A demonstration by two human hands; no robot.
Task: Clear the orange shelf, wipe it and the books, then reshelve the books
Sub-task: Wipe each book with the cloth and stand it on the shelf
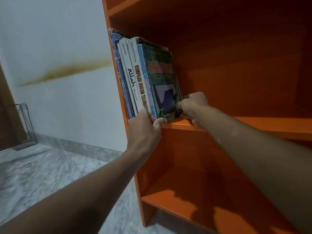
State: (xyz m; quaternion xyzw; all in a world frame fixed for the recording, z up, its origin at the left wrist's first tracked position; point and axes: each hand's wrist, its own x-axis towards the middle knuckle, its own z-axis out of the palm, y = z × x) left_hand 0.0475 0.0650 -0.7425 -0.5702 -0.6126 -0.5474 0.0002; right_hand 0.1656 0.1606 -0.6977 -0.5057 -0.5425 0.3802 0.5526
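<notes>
Both hands on the books [135, 78], left end of the orange shelf [253, 124].
My left hand [145, 127] grips the spines' bases at the front edge; my right hand [194, 105] pinches the green book [162, 78] by its lower corner.

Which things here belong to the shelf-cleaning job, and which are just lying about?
In the job: orange shelf; books standing on it; left hand gripping their lower edge; right hand pinching a corner of the green book.
Just lying about: wire rack on the floor; brown stain on the wall.
</notes>
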